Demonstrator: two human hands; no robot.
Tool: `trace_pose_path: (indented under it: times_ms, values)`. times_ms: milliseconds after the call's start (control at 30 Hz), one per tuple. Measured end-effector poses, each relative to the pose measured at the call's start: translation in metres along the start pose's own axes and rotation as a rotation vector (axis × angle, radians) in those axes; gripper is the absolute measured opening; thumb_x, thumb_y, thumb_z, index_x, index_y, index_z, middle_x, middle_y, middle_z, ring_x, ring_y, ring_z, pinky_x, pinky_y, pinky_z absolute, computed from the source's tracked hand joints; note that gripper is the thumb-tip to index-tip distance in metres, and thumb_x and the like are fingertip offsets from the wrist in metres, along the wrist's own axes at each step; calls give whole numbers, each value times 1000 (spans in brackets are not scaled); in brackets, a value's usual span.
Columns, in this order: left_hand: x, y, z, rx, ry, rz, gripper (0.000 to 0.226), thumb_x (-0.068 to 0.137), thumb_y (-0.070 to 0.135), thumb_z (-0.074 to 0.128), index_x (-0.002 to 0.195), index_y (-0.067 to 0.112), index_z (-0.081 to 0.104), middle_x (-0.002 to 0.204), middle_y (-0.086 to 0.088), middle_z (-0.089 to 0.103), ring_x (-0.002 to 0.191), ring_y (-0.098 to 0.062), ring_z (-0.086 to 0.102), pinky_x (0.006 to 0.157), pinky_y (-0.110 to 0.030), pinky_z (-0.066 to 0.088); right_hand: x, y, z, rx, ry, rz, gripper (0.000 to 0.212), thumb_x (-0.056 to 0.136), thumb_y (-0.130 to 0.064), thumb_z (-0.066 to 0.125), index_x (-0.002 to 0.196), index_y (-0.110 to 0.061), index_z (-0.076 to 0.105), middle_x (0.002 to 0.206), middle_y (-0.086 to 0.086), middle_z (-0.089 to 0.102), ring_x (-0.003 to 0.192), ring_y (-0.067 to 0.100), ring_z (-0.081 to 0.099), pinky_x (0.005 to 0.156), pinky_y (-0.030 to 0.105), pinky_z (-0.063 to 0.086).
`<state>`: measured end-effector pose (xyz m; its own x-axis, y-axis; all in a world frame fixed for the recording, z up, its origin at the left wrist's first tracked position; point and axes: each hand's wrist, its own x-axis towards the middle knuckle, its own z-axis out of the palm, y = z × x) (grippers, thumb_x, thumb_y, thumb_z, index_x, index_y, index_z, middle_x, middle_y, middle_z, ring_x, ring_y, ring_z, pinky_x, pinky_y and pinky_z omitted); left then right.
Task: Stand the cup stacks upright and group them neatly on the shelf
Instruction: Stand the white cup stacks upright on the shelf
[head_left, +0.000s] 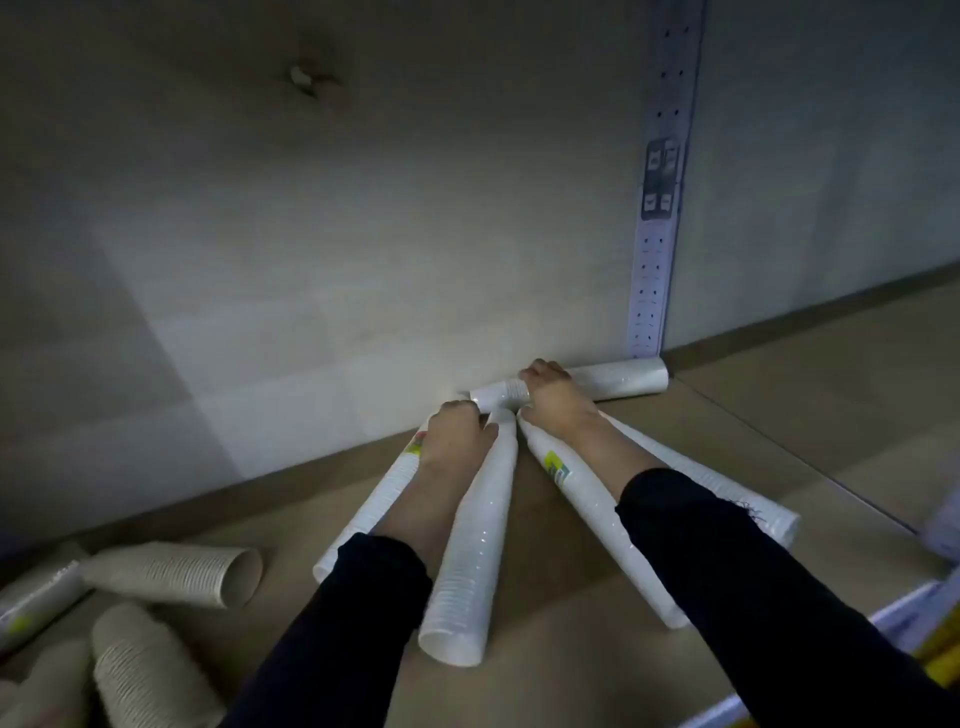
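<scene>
Several long white cup stacks lie flat on the wooden shelf (779, 415), fanned out from a point near the back wall. My left hand (457, 434) grips the far end of the left white stack (384, 493). My right hand (553, 397) rests over the sideways stack (623, 379) lying along the back wall. A middle stack (472, 545) lies between my forearms, its open mouth toward me. Two more white stacks (576, 493) (727, 493) run under my right forearm; one carries a green label.
Beige paper cup stacks (176, 571) (145, 670) lie tipped over at the lower left, beside a wrapped stack (36, 597). A perforated metal upright (657, 234) stands at the back right. The shelf's front edge strip (893, 618) runs at the lower right.
</scene>
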<state>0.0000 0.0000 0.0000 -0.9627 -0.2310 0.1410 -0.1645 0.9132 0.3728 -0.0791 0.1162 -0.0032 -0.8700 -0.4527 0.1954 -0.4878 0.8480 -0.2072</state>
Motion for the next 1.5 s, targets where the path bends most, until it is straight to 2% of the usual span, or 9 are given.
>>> trace_pose_path:
  times_ms: [233, 433, 667, 800, 900, 967, 1033, 1200, 1500]
  values:
    - [38, -3, 17, -188, -148, -162, 66, 69, 53, 50, 115, 6, 58, 118, -14, 58, 115, -30, 53, 83, -29, 38, 50, 12, 12, 61, -133, 6, 46, 86, -17, 59, 128, -1, 48, 134, 16, 45, 126, 29, 41, 107, 36, 37]
    - [49, -1, 22, -242, -206, -207, 65, 65, 49, 61, 115, 8, 57, 118, -11, 58, 112, -27, 57, 85, -30, 45, 67, 17, 20, 3, -192, -22, 27, 82, -17, 62, 103, 0, 64, 113, 18, 64, 103, 32, 61, 85, 32, 49]
    - [45, -5, 8, -326, -195, -206, 54, 62, 46, 64, 96, 4, 63, 106, -17, 66, 110, -30, 60, 87, -35, 48, 67, 21, 17, -6, -73, -80, 34, 78, -23, 68, 102, -1, 62, 113, 17, 62, 103, 32, 60, 85, 33, 49]
    - [52, -3, -16, -295, -84, -270, 62, 75, 41, 71, 116, -5, 59, 123, -20, 61, 117, -32, 57, 91, -34, 47, 59, 27, -17, 71, 68, -64, 48, 74, -25, 73, 111, 2, 57, 118, 20, 58, 107, 32, 58, 85, 34, 46]
    - [52, 6, -44, -358, 28, -199, 52, 73, 39, 73, 92, -9, 67, 110, -26, 67, 108, -35, 62, 80, -34, 47, 48, 34, -48, 174, 241, 8, 51, 74, -23, 74, 114, 3, 56, 120, 21, 57, 109, 32, 57, 83, 32, 45]
    - [47, 12, -61, -390, 90, -155, 42, 70, 40, 74, 55, 3, 61, 77, -22, 69, 87, -34, 63, 61, -29, 39, 38, 40, -66, 268, 350, 75, 50, 75, -22, 74, 113, 4, 56, 120, 21, 58, 108, 34, 57, 82, 33, 45]
    - [38, 20, -78, -417, 148, -116, 44, 63, 46, 72, 45, 11, 52, 52, -10, 54, 69, -29, 53, 52, -28, 32, 29, 46, -82, 356, 447, 157, 49, 74, -22, 75, 111, 5, 58, 118, 22, 60, 105, 36, 59, 83, 39, 49]
    - [28, 38, -101, -497, 318, -6, 36, 78, 30, 70, 88, -5, 70, 94, -24, 71, 93, -35, 64, 67, -24, 33, 7, 66, -110, 557, 603, 351, 43, 75, -25, 74, 103, 5, 61, 112, 21, 66, 101, 32, 63, 72, 29, 43]
    - [19, 60, -102, -562, 493, 37, 39, 77, 23, 73, 106, -1, 63, 107, -17, 70, 101, -30, 63, 75, -23, 39, -22, 82, -117, 746, 669, 458, 43, 76, -20, 74, 103, 9, 59, 111, 24, 65, 99, 33, 64, 79, 34, 51]
